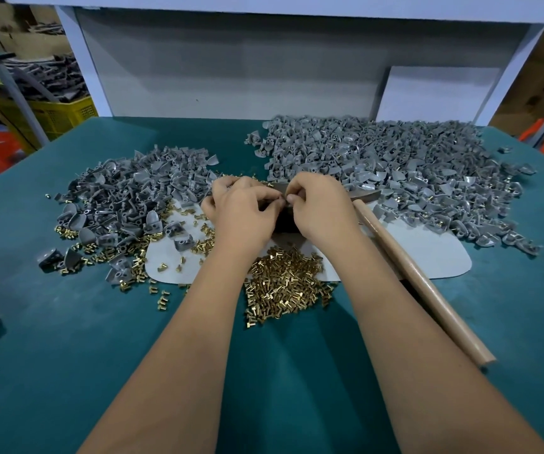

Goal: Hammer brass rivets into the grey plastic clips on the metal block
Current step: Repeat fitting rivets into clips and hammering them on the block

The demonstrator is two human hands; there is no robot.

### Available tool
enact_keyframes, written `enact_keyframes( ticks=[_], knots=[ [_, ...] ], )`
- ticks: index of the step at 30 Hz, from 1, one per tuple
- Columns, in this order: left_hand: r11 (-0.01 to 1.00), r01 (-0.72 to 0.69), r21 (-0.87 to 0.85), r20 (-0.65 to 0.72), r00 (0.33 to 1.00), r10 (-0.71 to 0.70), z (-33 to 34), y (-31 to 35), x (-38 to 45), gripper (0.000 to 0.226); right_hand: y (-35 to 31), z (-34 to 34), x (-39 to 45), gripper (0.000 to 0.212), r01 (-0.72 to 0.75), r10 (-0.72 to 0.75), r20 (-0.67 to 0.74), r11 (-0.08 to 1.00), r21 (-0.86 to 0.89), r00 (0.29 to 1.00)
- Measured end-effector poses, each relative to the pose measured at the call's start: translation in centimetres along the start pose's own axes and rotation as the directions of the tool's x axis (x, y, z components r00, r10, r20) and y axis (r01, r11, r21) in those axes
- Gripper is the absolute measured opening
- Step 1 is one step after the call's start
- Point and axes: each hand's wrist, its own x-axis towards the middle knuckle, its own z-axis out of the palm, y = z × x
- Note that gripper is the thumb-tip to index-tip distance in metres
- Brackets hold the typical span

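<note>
Teal bench [67, 339]; hands [282, 204] meet over metal block [285, 221]; grip unclear

Two bare forearms, left hand [242, 204] and right hand [321, 204] ungloved

I find nothing to read here: no label, brand, number or sign shows on any surface in my head camera's view.

A plain teal table covering [67, 339] is seen under heaped grey plastic clips [395, 165], shiny brass-gold rivets [283, 283], a pale grey mat [427, 257] and a tan wooden hammer handle [427, 290].
</note>
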Motion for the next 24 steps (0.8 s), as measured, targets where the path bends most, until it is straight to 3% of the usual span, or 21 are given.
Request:
enact_keyframes(
  ticks=[7,11,24],
  knots=[
    [1.000,0.007,-0.006,-0.002,1.000,-0.007,0.1,0.1,-0.1,0.012,0.7,-0.8,-0.6,0.025,-0.099,0.104,0.005,0.923,0.373,0.995],
    [1.000,0.007,-0.002,-0.004,1.000,-0.007,0.2,0.0,-0.1,0.013,0.3,0.0,-0.6,0.008,-0.053,0.066,-0.038,0.960,0.273,0.997],
    [1.000,0.026,-0.002,0.001,1.000,-0.026,0.1,0.1,0.0,0.012,0.0,1.1,-1.0,0.015,-0.041,0.080,-0.176,0.976,0.212,0.981]
  ],
)
